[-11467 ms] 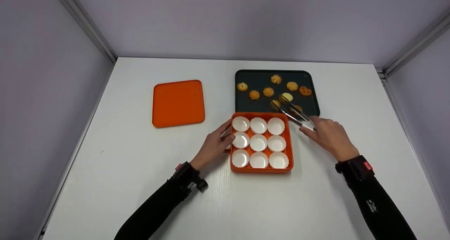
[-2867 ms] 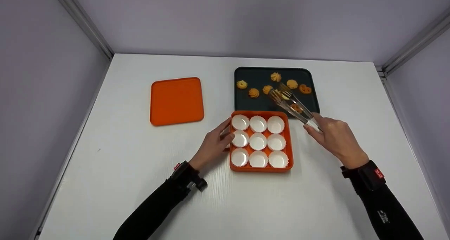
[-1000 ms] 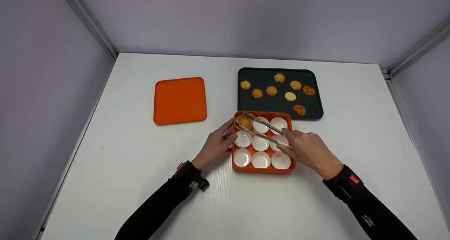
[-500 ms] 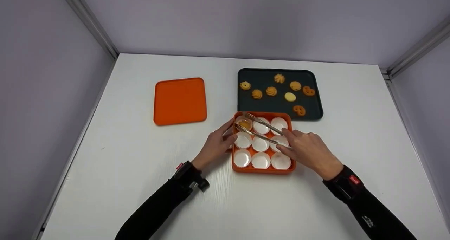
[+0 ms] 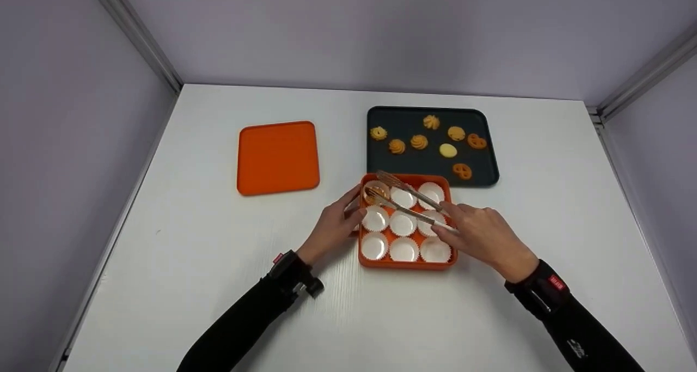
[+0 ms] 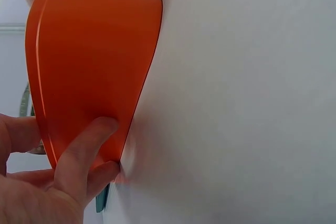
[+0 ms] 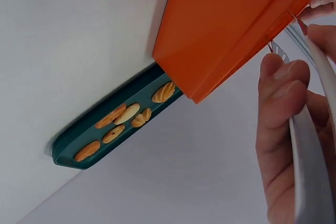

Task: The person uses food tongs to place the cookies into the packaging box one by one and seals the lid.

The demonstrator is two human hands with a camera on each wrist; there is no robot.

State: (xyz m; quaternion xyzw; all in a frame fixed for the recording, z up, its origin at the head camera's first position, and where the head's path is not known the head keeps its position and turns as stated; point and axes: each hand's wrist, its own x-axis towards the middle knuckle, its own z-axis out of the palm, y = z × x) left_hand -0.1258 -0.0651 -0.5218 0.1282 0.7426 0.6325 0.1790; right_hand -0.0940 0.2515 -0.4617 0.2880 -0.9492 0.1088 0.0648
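Observation:
My left hand (image 5: 335,225) grips the left wall of an orange square box (image 5: 405,265), thumb at the rim, fingers against the outside in the left wrist view. Inside the box sit several white paper cups (image 5: 374,246) in rows. A small golden cookie (image 5: 379,191) lies in the back-left cup, partly hidden by metal serving tongs (image 5: 412,213). My right hand (image 5: 484,236) holds these tongs by their white handles, also seen as tongs (image 7: 310,166) in the right wrist view. Their tips stand spread over that cup.
Behind the box, a dark green tray (image 5: 403,165) carries several cookies, including spiral piped ones (image 5: 419,142), a pale round one (image 5: 448,151) and pretzel-shaped ones (image 5: 462,171). An orange square lid-like panel (image 5: 277,158) lies at the left. Walls enclose the white table.
The tongs picked a cookie off the tray, carried it to the back-left cup and let it go. Since then their tips have spread and shifted slightly. The left hand stays on the box.

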